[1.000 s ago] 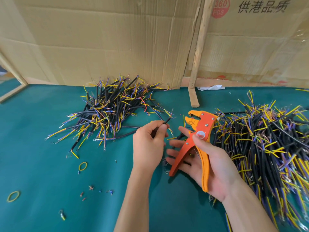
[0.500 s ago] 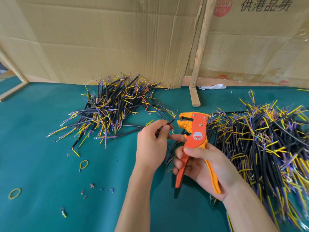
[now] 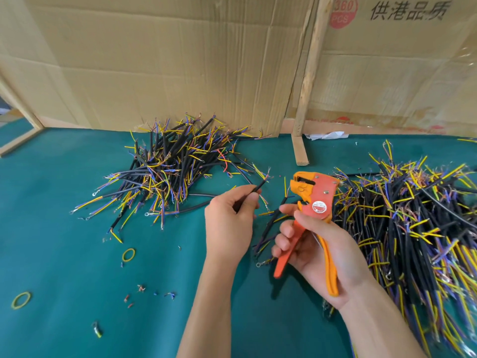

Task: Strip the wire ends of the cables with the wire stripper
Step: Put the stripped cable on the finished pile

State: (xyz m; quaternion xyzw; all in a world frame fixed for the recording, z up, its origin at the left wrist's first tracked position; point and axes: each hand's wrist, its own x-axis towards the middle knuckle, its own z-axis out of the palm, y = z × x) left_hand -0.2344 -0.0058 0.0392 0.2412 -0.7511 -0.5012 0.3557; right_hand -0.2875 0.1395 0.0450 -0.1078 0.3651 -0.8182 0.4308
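Nearest on the green surface [image 3: 64, 241] lie loose scraps: a short yellow-tipped offcut [image 3: 97, 329], a yellow rubber band [image 3: 21, 300] at the left edge, small bits of stripped insulation [image 3: 140, 289] and a second rubber band [image 3: 128, 255] a little farther in

The right hand [image 3: 317, 251] grips the orange wire stripper [image 3: 313, 218], fingers curled round the red handle and the yellow handle lying against the palm, the tool's head pointing up and left with its mouth gaping. The left hand [image 3: 228, 226] pinches a black cable [image 3: 254, 191] between thumb and forefinger, its frayed coloured end sticking up to the right. That end sits just left of the stripper's head, near but apart from it. A few cables [image 3: 271, 223] lie on the surface between and under the two hands

To the right, touching the stripper's far side, sprawls a big heap of black cables [image 3: 413, 223] with yellow and blue wire ends. Farther back on the left sits another pile of cables [image 3: 170, 174], well apart from the first

Behind both stands a wall of flattened cardboard [image 3: 167, 65], with a wooden slat [image 3: 307, 81] leaning against it, a printed box [image 3: 400, 60] to the right, and a crumpled white scrap [image 3: 325, 135] at its foot
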